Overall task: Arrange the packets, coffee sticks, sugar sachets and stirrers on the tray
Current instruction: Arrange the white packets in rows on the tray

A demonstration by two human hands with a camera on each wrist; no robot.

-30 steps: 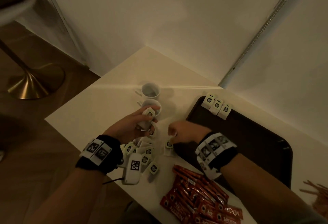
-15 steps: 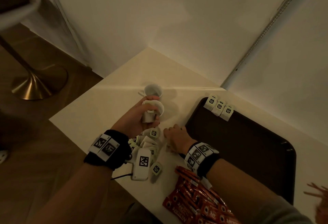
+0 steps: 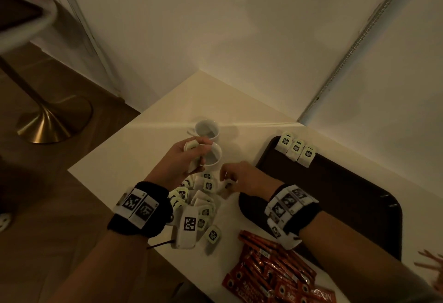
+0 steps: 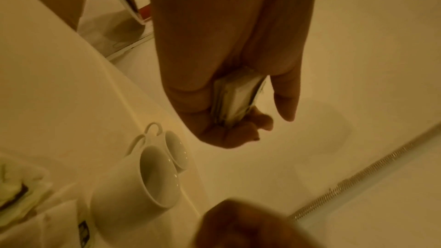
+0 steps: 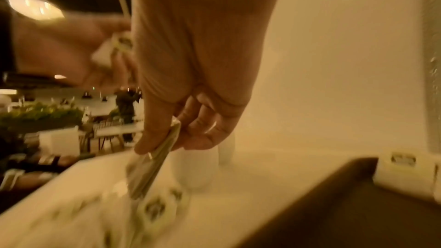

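white packets [image 3: 201, 203] lie heaped on the table [image 3: 134, 149] beside the near-left corner of the tray [image 3: 340, 197]; a second ago the right hand [image 3: 244, 179] hovered over the heap's tray-side edge with a packet near its fingertips, half a second ago it lay low on the heap, and now it is a little above the heap with one packet [image 5: 152, 165] pinched between thumb and fingers, the wrist view showing it hanging edge-down just over the pile; so another packet looks freshly picked, though that view is blurred; the left hand [image 3: 178, 162], left of the tray and just before the two cups [image 3: 211, 143], has stayed clamped on a small stack [image 4: 236, 99] of packets through all three moments, thumb one side, fingers the other; the gathering goes on rather than the laying out.

three packets [image 3: 296, 149] already stand in a row on the tray's far-left corner, the rest of the tray bare; the pinched packet is left of the tray's near-left edge, near the held stack, so it may join the stack or go straight to the row; red coffee sticks [image 3: 271, 266] lie on the table in front of the tray, and stirrers [image 3: 430, 260] at its near-right, all untouched; most of the task remains.
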